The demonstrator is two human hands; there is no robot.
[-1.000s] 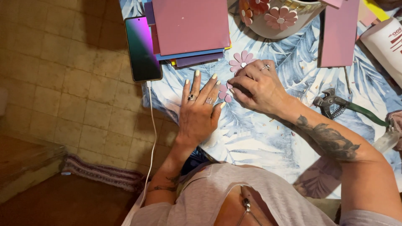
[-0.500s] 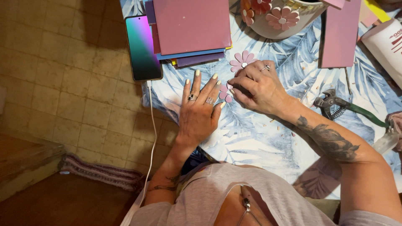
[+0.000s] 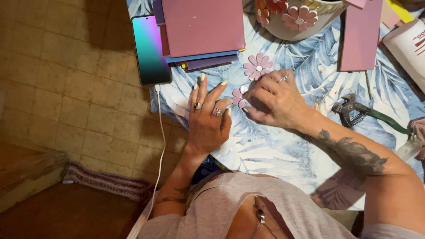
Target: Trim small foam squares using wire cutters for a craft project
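Head view: a small pink flower [image 3: 239, 96] is pinched at its edge by the right hand [image 3: 272, 99], whose fingers are curled over it on the leaf-print cloth [image 3: 283, 155]. The left hand [image 3: 208, 117] is laid flat and open beside it, fingertips touching the flower. A second flower [image 3: 258, 66] lies just above. A phone [image 3: 150, 48] and pliers [image 3: 367, 113] are seen nearby.

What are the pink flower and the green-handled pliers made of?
The pink flower looks like glossy ceramic or glass tile pieces: flat, hard-edged petals. The pliers look like dull grey metal, with a spring and smooth green handles, probably plastic-coated.
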